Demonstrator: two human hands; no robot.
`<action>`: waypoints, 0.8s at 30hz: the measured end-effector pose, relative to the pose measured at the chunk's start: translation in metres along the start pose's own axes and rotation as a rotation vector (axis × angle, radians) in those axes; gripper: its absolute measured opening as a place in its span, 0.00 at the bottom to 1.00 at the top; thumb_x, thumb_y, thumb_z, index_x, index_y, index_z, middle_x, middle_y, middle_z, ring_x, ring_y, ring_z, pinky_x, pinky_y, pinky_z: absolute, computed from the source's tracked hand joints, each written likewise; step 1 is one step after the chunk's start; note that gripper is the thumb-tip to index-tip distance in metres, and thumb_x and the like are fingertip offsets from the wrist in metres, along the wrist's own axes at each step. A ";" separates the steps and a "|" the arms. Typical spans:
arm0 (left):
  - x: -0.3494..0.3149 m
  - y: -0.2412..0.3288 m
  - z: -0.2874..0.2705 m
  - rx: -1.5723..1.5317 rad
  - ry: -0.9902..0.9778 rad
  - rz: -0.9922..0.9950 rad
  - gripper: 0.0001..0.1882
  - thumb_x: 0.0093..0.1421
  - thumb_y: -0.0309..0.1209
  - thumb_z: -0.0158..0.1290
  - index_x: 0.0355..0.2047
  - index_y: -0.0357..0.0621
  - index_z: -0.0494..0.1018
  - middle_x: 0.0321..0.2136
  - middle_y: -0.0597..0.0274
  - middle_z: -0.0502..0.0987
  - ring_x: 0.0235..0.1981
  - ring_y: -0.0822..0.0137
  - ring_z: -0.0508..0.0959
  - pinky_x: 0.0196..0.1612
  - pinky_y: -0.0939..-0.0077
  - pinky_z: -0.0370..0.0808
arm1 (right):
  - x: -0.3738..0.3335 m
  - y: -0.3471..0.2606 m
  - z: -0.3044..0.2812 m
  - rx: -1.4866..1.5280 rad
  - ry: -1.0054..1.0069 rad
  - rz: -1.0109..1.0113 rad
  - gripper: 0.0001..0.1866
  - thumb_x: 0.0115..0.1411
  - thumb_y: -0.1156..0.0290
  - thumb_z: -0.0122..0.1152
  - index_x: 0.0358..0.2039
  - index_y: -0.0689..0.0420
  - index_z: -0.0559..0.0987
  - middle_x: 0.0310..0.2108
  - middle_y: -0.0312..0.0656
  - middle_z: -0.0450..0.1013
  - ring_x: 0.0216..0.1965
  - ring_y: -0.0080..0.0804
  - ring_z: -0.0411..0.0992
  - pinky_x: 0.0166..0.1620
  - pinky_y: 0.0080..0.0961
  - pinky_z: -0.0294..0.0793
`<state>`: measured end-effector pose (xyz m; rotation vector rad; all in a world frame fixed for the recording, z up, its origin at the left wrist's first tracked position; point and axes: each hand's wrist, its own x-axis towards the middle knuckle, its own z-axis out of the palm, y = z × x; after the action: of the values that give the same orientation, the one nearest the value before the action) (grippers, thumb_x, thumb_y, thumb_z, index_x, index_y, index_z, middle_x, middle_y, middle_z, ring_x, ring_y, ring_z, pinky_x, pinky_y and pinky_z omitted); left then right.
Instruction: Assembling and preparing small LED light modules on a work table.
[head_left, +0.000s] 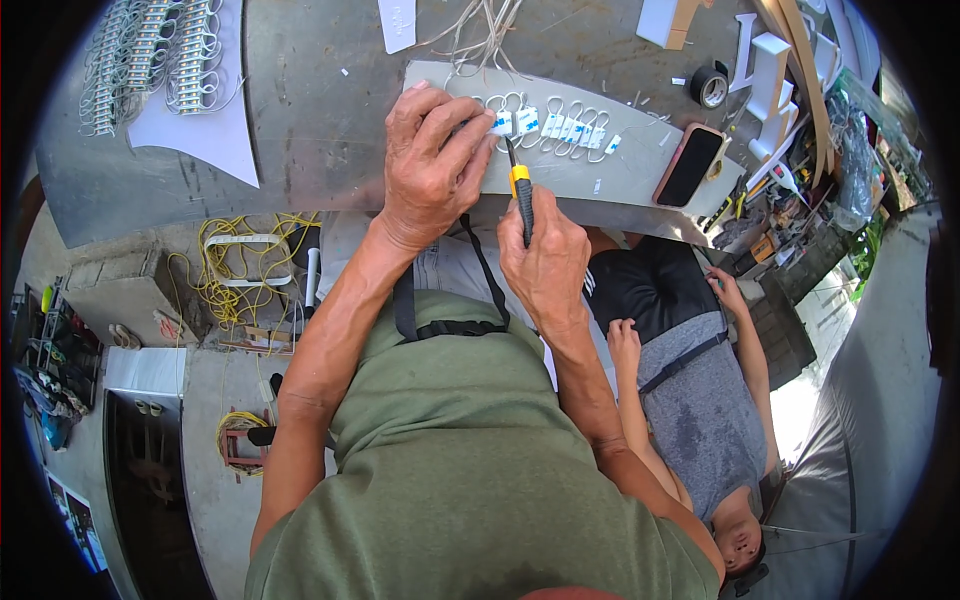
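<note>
Two bare hands at work above the bench (pixel 320 90). Right hand (pixel 545 255) wrapped firmly round a yellow-and-black utility knife with a slim dark blade (pixel 519 188); left hand (pixel 435 165) half closed, fingers bent and bunched, fingertips at the left end of a chain of small white, blue-marked rectangular modules joined by pale looped wire (pixel 552 126). Pinch or mere press: cannot tell, the fingers' undersides are hidden. Key relation: chain lies straight beyond the right hand and just right of the left; its long axis runs left to right, dipping toward the wearer at the right end. Knife points away, tip leaning left, by the two leftmost modules; contact unclear. Left hand is nearer; the right reaches only through the blade. Chain rests on a pale grey curved panel (pixel 650 160); any modules under the left fingers can't be seen. Farther off, a bundle of thin pale wires (pixel 488 30) and, far left, wired module strips (pixel 192 60), both running off the upper edge of view.
</note>
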<state>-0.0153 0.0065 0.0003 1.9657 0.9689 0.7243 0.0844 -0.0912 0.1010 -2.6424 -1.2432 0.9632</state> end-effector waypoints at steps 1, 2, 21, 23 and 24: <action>0.000 0.000 0.001 -0.003 0.003 0.002 0.17 0.46 0.22 0.68 0.39 0.43 0.82 0.39 0.65 0.78 0.46 0.59 0.74 0.60 0.55 0.67 | -0.002 0.003 0.000 0.011 -0.008 0.004 0.09 0.60 0.74 0.61 0.38 0.65 0.74 0.23 0.53 0.75 0.21 0.55 0.75 0.24 0.44 0.71; 0.000 -0.001 0.001 -0.003 0.003 0.005 0.17 0.46 0.22 0.68 0.39 0.43 0.82 0.39 0.65 0.78 0.46 0.59 0.74 0.60 0.55 0.67 | -0.004 0.004 -0.001 0.012 -0.005 0.004 0.09 0.60 0.74 0.61 0.38 0.65 0.74 0.23 0.53 0.75 0.21 0.55 0.75 0.24 0.44 0.71; 0.014 0.010 -0.013 -0.033 -0.108 0.136 0.18 0.47 0.21 0.66 0.40 0.40 0.76 0.47 0.56 0.74 0.48 0.52 0.72 0.51 0.58 0.70 | 0.016 0.093 -0.022 0.502 0.174 0.363 0.15 0.68 0.65 0.54 0.46 0.64 0.73 0.30 0.50 0.75 0.30 0.48 0.76 0.37 0.41 0.75; 0.016 0.010 -0.016 0.006 -0.142 0.185 0.17 0.47 0.20 0.65 0.38 0.39 0.75 0.45 0.55 0.74 0.44 0.51 0.73 0.48 0.60 0.71 | 0.020 0.099 -0.016 0.357 0.253 0.241 0.15 0.67 0.66 0.55 0.47 0.64 0.74 0.33 0.53 0.75 0.34 0.54 0.75 0.39 0.44 0.74; 0.016 0.012 -0.017 0.013 -0.142 0.201 0.17 0.47 0.20 0.65 0.38 0.39 0.75 0.45 0.55 0.74 0.44 0.51 0.73 0.48 0.60 0.71 | 0.021 0.100 -0.013 0.192 0.308 0.112 0.15 0.66 0.67 0.55 0.47 0.64 0.75 0.37 0.55 0.75 0.38 0.59 0.74 0.42 0.47 0.74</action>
<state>-0.0151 0.0226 0.0212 2.1157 0.7000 0.6790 0.1690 -0.1405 0.0696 -2.6031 -0.8970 0.6180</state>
